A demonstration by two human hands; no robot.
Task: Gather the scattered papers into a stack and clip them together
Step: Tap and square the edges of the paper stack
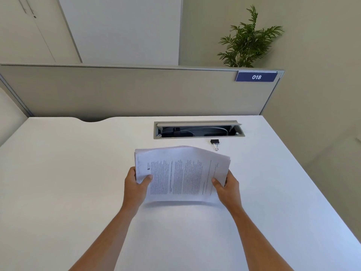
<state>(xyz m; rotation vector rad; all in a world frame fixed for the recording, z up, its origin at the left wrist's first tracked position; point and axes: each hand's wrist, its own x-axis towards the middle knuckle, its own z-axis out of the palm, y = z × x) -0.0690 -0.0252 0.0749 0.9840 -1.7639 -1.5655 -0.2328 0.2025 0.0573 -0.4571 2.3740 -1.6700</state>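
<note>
A stack of printed papers (pixel 181 173) is lifted off the white desk (pixel 78 173) near its middle, tilted toward me and bowed upward in the centre. My left hand (pixel 134 184) grips the stack's left edge, thumb on top. My right hand (pixel 227 187) grips its right edge the same way. A black binder clip (pixel 214 142) with silver handles lies on the desk just beyond the stack's far right corner, apart from the paper and from both hands.
An open cable tray (pixel 199 130) is cut into the desk behind the papers. A grey partition (pixel 136 90) with a blue "018" sign (pixel 256 76) runs along the desk's far edge. A green plant (pixel 248 40) rises behind it.
</note>
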